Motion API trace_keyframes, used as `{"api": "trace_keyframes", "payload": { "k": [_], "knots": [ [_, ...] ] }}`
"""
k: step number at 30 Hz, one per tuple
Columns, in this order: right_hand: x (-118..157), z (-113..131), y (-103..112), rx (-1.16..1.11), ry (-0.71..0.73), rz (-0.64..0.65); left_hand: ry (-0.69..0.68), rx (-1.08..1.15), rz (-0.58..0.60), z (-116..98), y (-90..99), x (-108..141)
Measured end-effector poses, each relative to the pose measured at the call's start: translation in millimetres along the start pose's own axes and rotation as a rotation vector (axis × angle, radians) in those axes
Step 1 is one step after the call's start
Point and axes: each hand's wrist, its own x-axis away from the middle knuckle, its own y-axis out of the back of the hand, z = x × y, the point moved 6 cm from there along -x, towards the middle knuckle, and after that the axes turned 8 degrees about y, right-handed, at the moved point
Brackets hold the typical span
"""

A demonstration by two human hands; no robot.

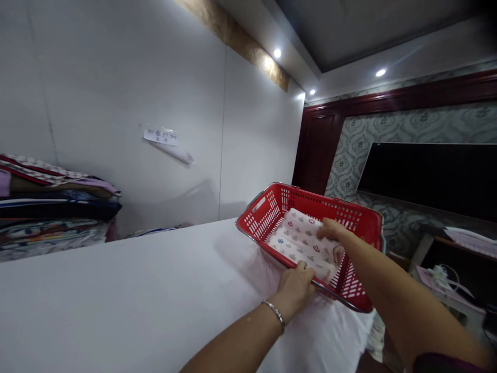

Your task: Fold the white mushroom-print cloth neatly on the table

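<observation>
A person's two bare hands meet at a red basket, set at 4 o'clock from the center of the view on a white-covered table. The left hand is closed over the basket's near rim, at the basket's 6 o'clock, with a silver bracelet at the wrist. The right hand reaches inside toward the basket's 2 o'clock, fingers bent against a pale patterned cloth; whether they pinch it or only press it cannot be told.

The step in hand appears to be handling the cloth within the basket, though whether it is being laid down or gathered up is unclear. Shifting the cloth would call for a sure hold on a fold, with the left hand bracing the rim.

The basket, with slotted sides and metal handles folded along its rim, holds the cloth, spread across its floor with soft creases. At 9 o'clock sits a stack of folded fabrics; a paper note hangs on the wall at 10 o'clock, and a dark television at 3 o'clock
</observation>
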Motion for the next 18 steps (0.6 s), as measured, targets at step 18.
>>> {"api": "trace_keyframes", "payload": {
  "k": [18],
  "knots": [
    [114, 53, 231, -0.774, 0.247, -0.607, 0.171, 0.97, 0.018, -10, 44.1, -7]
  ]
}}
